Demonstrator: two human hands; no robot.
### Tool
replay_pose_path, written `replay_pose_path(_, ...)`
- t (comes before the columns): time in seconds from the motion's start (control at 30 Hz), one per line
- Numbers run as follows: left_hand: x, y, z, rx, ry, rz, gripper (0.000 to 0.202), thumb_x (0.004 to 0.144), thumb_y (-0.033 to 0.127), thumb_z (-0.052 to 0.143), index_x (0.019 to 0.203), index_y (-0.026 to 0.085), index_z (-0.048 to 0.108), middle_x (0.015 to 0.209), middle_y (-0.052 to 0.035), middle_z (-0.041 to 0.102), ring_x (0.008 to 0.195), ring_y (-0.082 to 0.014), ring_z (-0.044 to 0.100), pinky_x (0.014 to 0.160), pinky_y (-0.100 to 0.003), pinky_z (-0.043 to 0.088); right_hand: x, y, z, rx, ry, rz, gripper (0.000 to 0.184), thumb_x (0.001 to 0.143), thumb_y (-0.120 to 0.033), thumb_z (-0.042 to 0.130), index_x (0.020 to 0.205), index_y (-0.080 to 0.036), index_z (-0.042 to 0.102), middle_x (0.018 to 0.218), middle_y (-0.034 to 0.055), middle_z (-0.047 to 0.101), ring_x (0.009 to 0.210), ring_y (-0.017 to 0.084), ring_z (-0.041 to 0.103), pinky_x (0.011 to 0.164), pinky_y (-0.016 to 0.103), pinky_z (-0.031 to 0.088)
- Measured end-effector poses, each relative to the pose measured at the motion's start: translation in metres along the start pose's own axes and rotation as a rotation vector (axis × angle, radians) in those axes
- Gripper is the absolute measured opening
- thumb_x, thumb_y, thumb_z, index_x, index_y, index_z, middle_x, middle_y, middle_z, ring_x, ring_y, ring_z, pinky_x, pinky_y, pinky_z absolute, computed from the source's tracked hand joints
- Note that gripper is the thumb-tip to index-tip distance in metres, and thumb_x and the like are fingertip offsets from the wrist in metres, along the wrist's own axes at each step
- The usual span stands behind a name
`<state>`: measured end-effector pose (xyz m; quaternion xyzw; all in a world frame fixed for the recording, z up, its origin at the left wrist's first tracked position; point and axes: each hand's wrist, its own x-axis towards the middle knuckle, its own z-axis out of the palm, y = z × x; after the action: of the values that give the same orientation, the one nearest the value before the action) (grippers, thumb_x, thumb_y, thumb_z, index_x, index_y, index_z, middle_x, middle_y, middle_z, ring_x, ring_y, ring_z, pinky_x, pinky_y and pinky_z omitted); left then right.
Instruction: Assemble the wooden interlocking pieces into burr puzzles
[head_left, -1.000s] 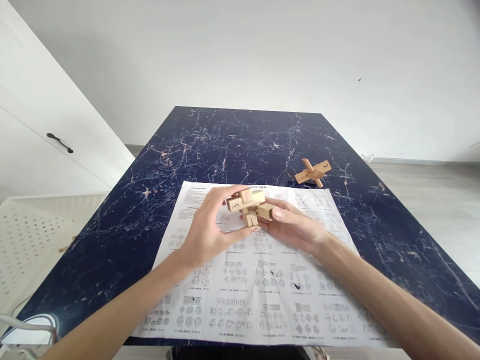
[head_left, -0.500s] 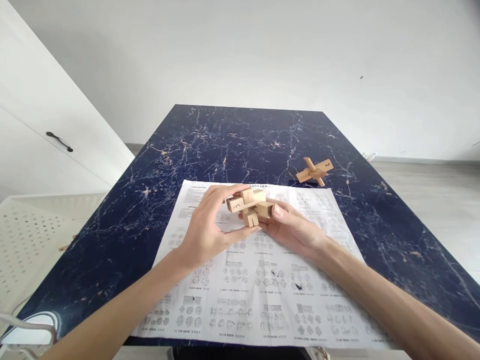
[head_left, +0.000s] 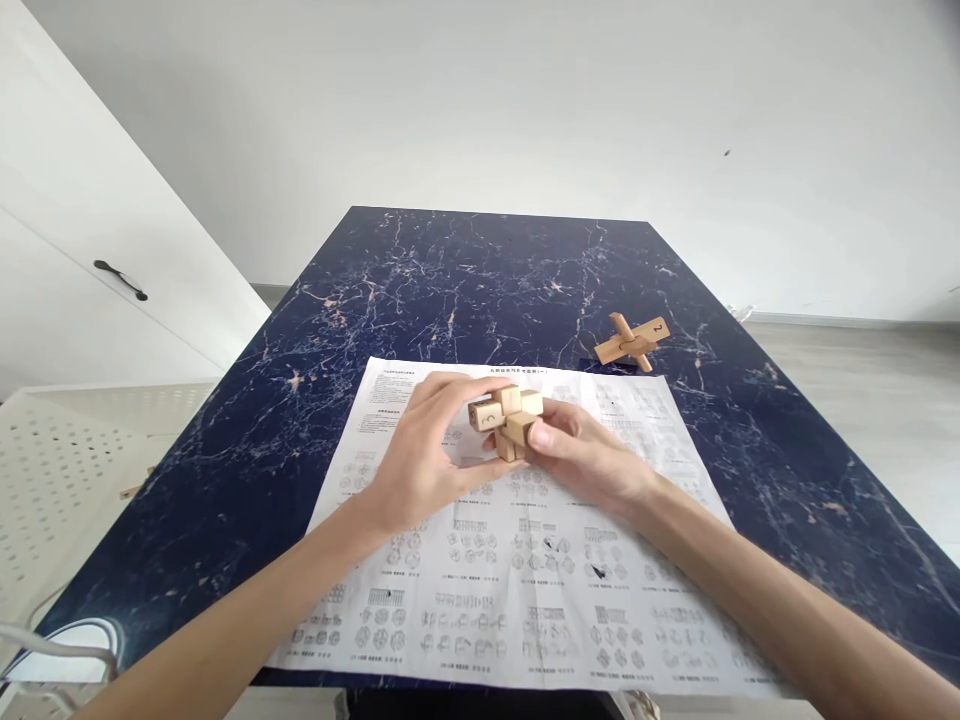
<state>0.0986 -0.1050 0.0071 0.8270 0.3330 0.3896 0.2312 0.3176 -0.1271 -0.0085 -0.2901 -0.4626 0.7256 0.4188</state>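
Between my hands is a wooden interlocking burr puzzle (head_left: 508,405) made of pale square bars, held just above the printed sheet. My left hand (head_left: 431,445) grips it from the left, fingers over the top and thumb underneath. From the right, my right hand (head_left: 581,445) holds it, thumb pressed on the end of one bar; its other fingers are partly hidden behind the puzzle. A number is marked on the left bar end. Under both hands lies the white instruction sheet (head_left: 480,550), covered with small diagrams and text.
A second wooden puzzle (head_left: 634,342), cross-shaped and marked 2, lies on the dark blue marbled table (head_left: 480,280) beyond the sheet's right corner. A white perforated basket (head_left: 60,480) stands at the left, near a white cabinet (head_left: 90,220) with a black handle.
The burr puzzle has turned in my hands, and its parts sit closer together. My right hand has moved slightly left, its thumb still on the bar end.
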Motion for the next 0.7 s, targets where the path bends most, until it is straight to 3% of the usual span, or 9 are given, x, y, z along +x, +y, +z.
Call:
replay_pose_path(0.2, 0.0, -0.003, 0.0, 0.011, -0.031, 0.021, 0.062, 0.089, 0.039, 0.091, 0.142, 0.034, 0.06, 0.136, -0.0053, 0.074, 0.126, -0.0293, 0.068, 0.108, -0.05, 0.058, -0.002, 0.001, 0.006, -0.05, -0.019, 0.005, 0.057, 0.094, -0.062, 0.081, 0.13, -0.019, 0.072, 0.118, 0.0155, 0.076, 0.114, 0.032, 0.073, 0.103, 0.051, 0.058)
replay_pose_path(0.27, 0.001, -0.003, -0.001, -0.023, -0.044, -0.025, 0.064, 0.087, 0.04, 0.092, 0.142, 0.033, 0.059, 0.136, -0.005, 0.074, 0.125, -0.0287, 0.07, 0.109, -0.049, 0.059, -0.005, -0.001, 0.01, -0.099, -0.005, -0.006, 0.058, 0.099, -0.069, 0.069, 0.13, -0.02, 0.072, 0.12, 0.0161, 0.076, 0.117, 0.032, 0.072, 0.102, 0.051, 0.058)
replay_pose_path(0.33, 0.002, -0.002, -0.002, -0.071, -0.035, -0.071, 0.065, 0.086, 0.043, 0.093, 0.141, 0.032, 0.06, 0.138, -0.0057, 0.074, 0.125, -0.029, 0.072, 0.108, -0.048, 0.06, -0.007, -0.003, 0.013, -0.216, 0.067, -0.036, 0.057, 0.106, -0.071, 0.056, 0.131, -0.022, 0.07, 0.123, 0.0155, 0.075, 0.119, 0.032, 0.071, 0.102, 0.051, 0.057)
replay_pose_path(0.4, 0.004, -0.002, -0.003, -0.114, -0.014, -0.112, 0.066, 0.084, 0.047, 0.093, 0.14, 0.031, 0.062, 0.14, -0.0069, 0.074, 0.125, -0.0301, 0.073, 0.107, -0.047, 0.061, -0.008, -0.004, 0.015, -0.411, 0.187, -0.121, 0.054, 0.108, -0.069, 0.053, 0.134, -0.024, 0.066, 0.125, 0.0142, 0.074, 0.117, 0.032, 0.07, 0.102, 0.05, 0.055)
replay_pose_path(0.5, 0.006, -0.002, -0.005, -0.177, -0.019, -0.158, 0.066, 0.083, 0.047, 0.094, 0.139, 0.031, 0.063, 0.138, -0.0067, 0.075, 0.124, -0.0304, 0.074, 0.108, -0.048, 0.061, -0.008, -0.005, 0.012, -0.673, 0.3, -0.27, 0.045, 0.109, -0.065, 0.054, 0.128, -0.024, 0.064, 0.119, 0.0124, 0.074, 0.104, 0.029, 0.07, 0.093, 0.046, 0.054)
replay_pose_path(0.7, 0.006, -0.003, -0.005, -0.298, -0.103, -0.139, 0.067, 0.081, 0.045, 0.095, 0.14, 0.033, 0.065, 0.14, -0.0076, 0.073, 0.125, -0.0317, 0.073, 0.105, -0.048, 0.064, -0.007, -0.007, 0.001, -0.83, 0.28, -0.343, 0.039, 0.113, -0.062, 0.048, 0.109, -0.026, 0.062, 0.089, 0.0046, 0.068, 0.076, 0.021, 0.061, 0.074, 0.038, 0.048)
